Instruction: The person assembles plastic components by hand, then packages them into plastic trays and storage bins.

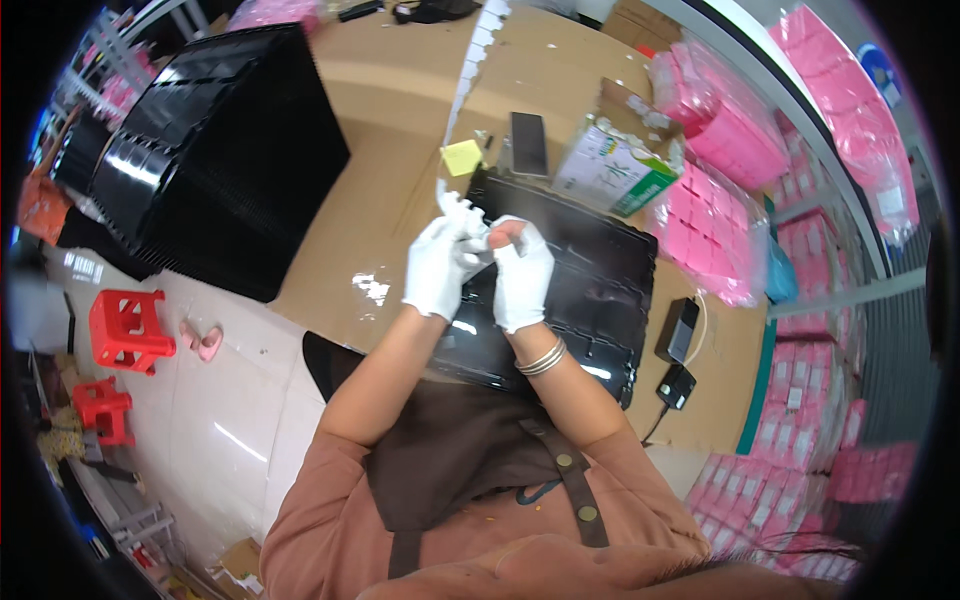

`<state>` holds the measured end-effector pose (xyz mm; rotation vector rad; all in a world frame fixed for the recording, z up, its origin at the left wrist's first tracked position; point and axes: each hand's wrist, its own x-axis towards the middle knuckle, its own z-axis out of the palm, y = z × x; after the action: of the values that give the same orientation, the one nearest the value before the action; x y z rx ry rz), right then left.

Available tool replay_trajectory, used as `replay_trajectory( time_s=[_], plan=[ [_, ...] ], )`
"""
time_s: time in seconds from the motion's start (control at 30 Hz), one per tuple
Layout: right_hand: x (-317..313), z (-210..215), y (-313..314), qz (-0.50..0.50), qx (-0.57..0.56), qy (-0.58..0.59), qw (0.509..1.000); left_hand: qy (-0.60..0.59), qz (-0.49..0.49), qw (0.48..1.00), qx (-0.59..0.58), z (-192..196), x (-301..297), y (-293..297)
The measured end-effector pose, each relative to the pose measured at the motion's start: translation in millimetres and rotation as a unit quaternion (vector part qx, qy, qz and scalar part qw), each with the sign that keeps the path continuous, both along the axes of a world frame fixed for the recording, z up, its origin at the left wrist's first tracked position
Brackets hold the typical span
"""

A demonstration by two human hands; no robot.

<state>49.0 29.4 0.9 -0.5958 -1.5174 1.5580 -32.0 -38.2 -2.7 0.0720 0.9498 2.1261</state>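
Note:
Both my hands wear white gloves and meet over a shiny black plastic tray (600,270) on the table. My left hand (437,268) is closed at the lower end of a long white strip with a notched edge (464,85), where crumpled white material bunches above the fingers. Against it, my right hand (523,275) is closed too, with a bare fingertip showing. What the right fingers pinch, if anything, is too small to make out. A yellow sticky-note pad (462,157) lies just beyond the hands, near a dark phone (528,143).
A tall stack of black trays (235,160) stands at the left. An open carton (622,160) and bagged pink trays (705,225) are at the right, with a black power adapter (678,330) and its cable nearer. Red stools (130,330) stand on the floor.

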Motion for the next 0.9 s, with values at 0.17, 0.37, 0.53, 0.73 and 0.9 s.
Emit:
replay_trajectory(
  time_s=[0.17, 0.37, 0.53, 0.73, 0.9],
  plan=[
    [54.8, 19.2, 64.4, -0.06, 0.113, -0.089, 0.988, -0.025, 0.08, 0.996, -0.01, 9.0, -20.7, -9.2],
    [146.1, -43.9, 224.1, -0.136, 0.162, -0.395, 0.894, 0.014, 0.084, 0.995, -0.058, 14.9, -30.4, -18.5],
    [141.5, -69.3, 224.3, -0.192, 0.296, -0.466, 0.811, 0.022, 0.058, 0.994, -0.086, 12.6, -16.1, -13.3],
    [139.9, -59.7, 222.3, -0.155, 0.335, -0.482, 0.794, 0.036, 0.07, 0.991, -0.107, 13.8, -12.5, -14.4],
    [156.4, -57.2, 223.7, -0.124, 0.222, -0.391, 0.885, 0.076, 0.063, 0.986, -0.135, 10.9, -10.5, -16.1]
  ],
)
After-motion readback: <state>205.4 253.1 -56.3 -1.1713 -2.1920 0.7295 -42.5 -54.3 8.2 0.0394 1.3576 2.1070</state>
